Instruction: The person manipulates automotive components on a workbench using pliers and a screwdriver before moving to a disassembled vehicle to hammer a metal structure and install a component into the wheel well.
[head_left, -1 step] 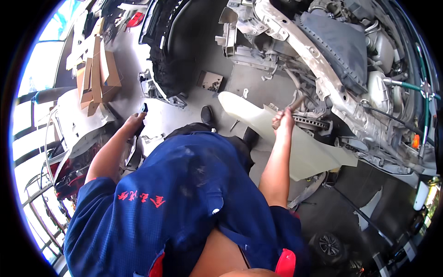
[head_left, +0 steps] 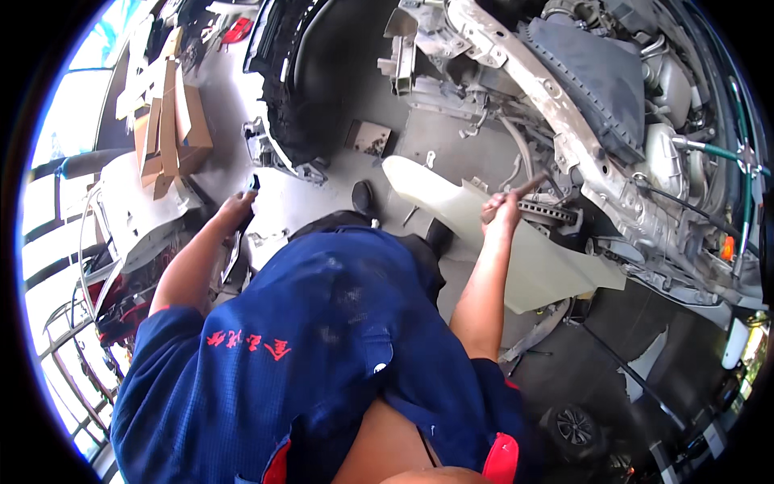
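My left hand [head_left: 236,206] is out to the left, its fingers closed around a small dark object [head_left: 255,183] whose kind I cannot make out. On the other side, my right hand [head_left: 501,210] grips a brown wooden handle [head_left: 530,186], which sticks out of the fist to the upper right. Whether the handle carries a head is unclear. Below that hand lies a pale greenish-cream car fender panel [head_left: 540,270], long and tapered, beside the stripped front of a car [head_left: 556,101]. The hand hides part of the panel.
A black bumper [head_left: 274,89] stands ahead, near a small open box [head_left: 368,138] on the floor. Opened cardboard [head_left: 173,133] and a white panel [head_left: 145,214] are at left. A wheel [head_left: 574,427] lies at lower right. My shoe [head_left: 363,198] shows between them.
The wooden handle has tilted over toward the right, and my right hand has turned and shifted slightly right. My left hand is nearly where it was.
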A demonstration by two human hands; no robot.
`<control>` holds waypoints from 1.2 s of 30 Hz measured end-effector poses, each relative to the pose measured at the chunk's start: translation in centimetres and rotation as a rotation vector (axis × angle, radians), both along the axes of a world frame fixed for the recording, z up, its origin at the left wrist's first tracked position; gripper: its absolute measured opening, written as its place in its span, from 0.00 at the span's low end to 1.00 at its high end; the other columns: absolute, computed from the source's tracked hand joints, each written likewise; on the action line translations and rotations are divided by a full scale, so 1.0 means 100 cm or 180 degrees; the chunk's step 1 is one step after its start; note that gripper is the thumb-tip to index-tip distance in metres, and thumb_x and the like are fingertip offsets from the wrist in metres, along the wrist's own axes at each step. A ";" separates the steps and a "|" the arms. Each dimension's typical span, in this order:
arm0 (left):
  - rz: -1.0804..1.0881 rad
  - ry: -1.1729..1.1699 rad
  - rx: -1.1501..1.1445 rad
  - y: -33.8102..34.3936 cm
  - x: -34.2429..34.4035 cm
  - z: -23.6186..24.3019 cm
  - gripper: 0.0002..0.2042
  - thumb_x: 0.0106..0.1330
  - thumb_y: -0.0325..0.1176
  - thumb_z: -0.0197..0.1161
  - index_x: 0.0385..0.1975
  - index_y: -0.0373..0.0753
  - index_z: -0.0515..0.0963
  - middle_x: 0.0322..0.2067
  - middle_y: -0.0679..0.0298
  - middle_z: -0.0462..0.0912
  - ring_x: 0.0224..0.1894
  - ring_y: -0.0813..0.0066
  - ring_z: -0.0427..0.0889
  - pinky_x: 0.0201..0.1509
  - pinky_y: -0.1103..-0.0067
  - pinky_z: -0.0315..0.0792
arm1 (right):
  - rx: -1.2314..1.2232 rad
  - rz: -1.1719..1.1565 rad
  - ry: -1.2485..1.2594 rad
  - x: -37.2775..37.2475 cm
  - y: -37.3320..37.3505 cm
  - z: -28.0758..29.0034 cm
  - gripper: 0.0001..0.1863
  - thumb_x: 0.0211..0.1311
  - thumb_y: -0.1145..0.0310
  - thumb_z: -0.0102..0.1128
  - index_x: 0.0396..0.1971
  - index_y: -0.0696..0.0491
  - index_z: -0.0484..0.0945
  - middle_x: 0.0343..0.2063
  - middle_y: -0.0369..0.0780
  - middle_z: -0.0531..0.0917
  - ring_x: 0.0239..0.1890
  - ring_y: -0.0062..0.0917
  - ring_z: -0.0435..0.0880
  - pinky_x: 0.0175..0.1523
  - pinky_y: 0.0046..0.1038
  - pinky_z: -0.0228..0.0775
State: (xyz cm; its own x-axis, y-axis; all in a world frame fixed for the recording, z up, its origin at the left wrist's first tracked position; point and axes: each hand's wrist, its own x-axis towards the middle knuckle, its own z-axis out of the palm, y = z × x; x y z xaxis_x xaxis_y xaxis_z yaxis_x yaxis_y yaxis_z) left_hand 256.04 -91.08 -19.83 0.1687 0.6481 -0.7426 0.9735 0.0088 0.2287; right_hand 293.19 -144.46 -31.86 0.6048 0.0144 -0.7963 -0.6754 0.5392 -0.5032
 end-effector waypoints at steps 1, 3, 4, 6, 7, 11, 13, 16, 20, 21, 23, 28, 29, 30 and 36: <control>-0.0116 -0.0069 0.0107 -0.006 0.008 0.001 0.23 0.73 0.54 0.58 0.48 0.37 0.77 0.20 0.67 0.71 0.17 0.74 0.68 0.20 0.72 0.62 | 0.0033 -0.0469 -0.0105 0.003 -0.007 0.008 0.19 0.81 0.52 0.46 0.28 0.45 0.65 0.19 0.29 0.69 0.17 0.17 0.67 0.24 0.27 0.65; -0.0121 -0.0186 -0.0081 -0.019 0.023 0.002 0.24 0.73 0.54 0.58 0.51 0.35 0.77 0.19 0.67 0.70 0.16 0.75 0.67 0.20 0.73 0.62 | -0.0045 -0.1436 -0.0380 0.022 -0.006 0.037 0.19 0.80 0.54 0.43 0.27 0.47 0.63 0.18 0.30 0.69 0.17 0.19 0.66 0.24 0.27 0.64; -0.0052 -0.0293 -0.0229 -0.027 0.026 0.007 0.23 0.74 0.53 0.57 0.50 0.36 0.76 0.20 0.67 0.70 0.16 0.75 0.66 0.19 0.73 0.62 | -0.0161 -0.1943 -0.0567 0.041 0.001 0.051 0.19 0.80 0.56 0.41 0.27 0.48 0.62 0.18 0.31 0.68 0.18 0.20 0.66 0.24 0.27 0.64; -0.0170 -0.0374 -0.0272 -0.023 0.041 -0.006 0.22 0.74 0.52 0.57 0.49 0.36 0.76 0.20 0.68 0.70 0.16 0.75 0.66 0.19 0.73 0.62 | -0.1318 -0.2060 -0.0039 0.052 0.024 0.008 0.14 0.77 0.60 0.43 0.39 0.57 0.68 0.26 0.40 0.76 0.22 0.27 0.76 0.27 0.29 0.75; -0.0123 -0.0358 -0.0301 -0.024 0.038 -0.007 0.22 0.74 0.53 0.57 0.49 0.37 0.75 0.20 0.67 0.71 0.16 0.75 0.67 0.19 0.72 0.62 | -0.1314 -0.2035 -0.0030 0.043 0.044 0.005 0.14 0.77 0.60 0.43 0.39 0.57 0.68 0.26 0.40 0.76 0.22 0.27 0.76 0.27 0.29 0.75; -0.0036 -0.0096 -0.0442 -0.031 0.054 0.006 0.22 0.74 0.53 0.56 0.48 0.37 0.76 0.23 0.66 0.72 0.18 0.74 0.68 0.21 0.72 0.64 | 0.0379 0.0427 -0.0046 0.022 0.024 -0.011 0.18 0.79 0.50 0.51 0.33 0.49 0.69 0.21 0.32 0.73 0.16 0.20 0.69 0.22 0.27 0.68; -0.0125 -0.0043 -0.0330 -0.021 0.028 0.002 0.27 0.72 0.57 0.56 0.49 0.35 0.78 0.30 0.59 0.78 0.26 0.69 0.75 0.31 0.69 0.71 | -0.0512 0.0874 0.0133 0.014 -0.008 0.010 0.20 0.80 0.46 0.47 0.30 0.44 0.67 0.18 0.28 0.68 0.15 0.17 0.64 0.22 0.27 0.64; -0.0346 0.0284 0.0153 -0.014 0.023 0.007 0.33 0.69 0.61 0.56 0.53 0.33 0.78 0.42 0.49 0.84 0.40 0.60 0.85 0.47 0.64 0.78 | -0.0205 -0.0659 -0.0213 0.013 -0.043 0.027 0.20 0.82 0.47 0.43 0.31 0.45 0.65 0.19 0.27 0.67 0.17 0.16 0.64 0.25 0.22 0.63; -0.0404 0.0217 -0.0020 -0.022 0.033 0.016 0.33 0.69 0.61 0.56 0.51 0.31 0.78 0.38 0.52 0.83 0.36 0.61 0.83 0.44 0.65 0.77 | -0.0822 -0.2255 -0.0489 0.042 -0.029 -0.002 0.19 0.80 0.53 0.42 0.28 0.48 0.65 0.18 0.33 0.72 0.19 0.25 0.71 0.27 0.25 0.68; -0.0450 -0.0064 -0.0235 -0.021 0.036 0.016 0.32 0.69 0.61 0.57 0.49 0.32 0.78 0.36 0.54 0.82 0.35 0.62 0.81 0.43 0.65 0.76 | -0.1044 -0.1867 -0.0368 0.040 0.014 -0.011 0.17 0.80 0.55 0.44 0.30 0.49 0.65 0.18 0.35 0.73 0.18 0.27 0.71 0.25 0.28 0.68; -0.0118 0.0008 -0.0214 -0.025 0.022 0.010 0.27 0.71 0.58 0.58 0.47 0.34 0.78 0.29 0.60 0.77 0.27 0.69 0.75 0.33 0.70 0.71 | -0.1248 -0.1318 -0.0235 0.023 0.055 -0.006 0.15 0.79 0.57 0.45 0.31 0.50 0.65 0.18 0.36 0.75 0.17 0.29 0.71 0.24 0.31 0.69; -0.0243 0.0174 -0.0221 -0.027 0.024 0.015 0.31 0.69 0.60 0.56 0.50 0.33 0.78 0.36 0.54 0.81 0.34 0.62 0.81 0.42 0.65 0.76 | -0.0233 0.0954 -0.0202 0.035 0.019 0.038 0.18 0.81 0.49 0.48 0.31 0.44 0.65 0.19 0.28 0.67 0.17 0.16 0.64 0.24 0.27 0.64; -0.0333 0.0171 -0.0048 -0.029 0.025 0.016 0.31 0.69 0.60 0.57 0.50 0.33 0.78 0.36 0.55 0.81 0.34 0.62 0.82 0.41 0.65 0.76 | 0.0084 0.0614 -0.0141 0.037 0.009 0.037 0.19 0.81 0.49 0.47 0.30 0.44 0.65 0.20 0.28 0.68 0.17 0.16 0.64 0.25 0.26 0.64; -0.0436 0.0159 0.0130 -0.028 0.029 0.016 0.31 0.69 0.60 0.57 0.50 0.33 0.78 0.36 0.55 0.81 0.34 0.63 0.82 0.41 0.65 0.76 | 0.0405 0.0259 -0.0090 0.040 -0.002 0.034 0.19 0.81 0.49 0.46 0.29 0.44 0.65 0.20 0.28 0.68 0.18 0.16 0.65 0.26 0.26 0.64; -0.0059 -0.0067 -0.0207 -0.047 0.016 0.008 0.26 0.73 0.54 0.57 0.49 0.32 0.79 0.26 0.63 0.76 0.23 0.74 0.73 0.28 0.72 0.69 | 0.0960 0.0017 -0.0167 0.034 0.014 0.043 0.19 0.79 0.48 0.50 0.31 0.45 0.66 0.21 0.27 0.68 0.18 0.14 0.65 0.26 0.23 0.62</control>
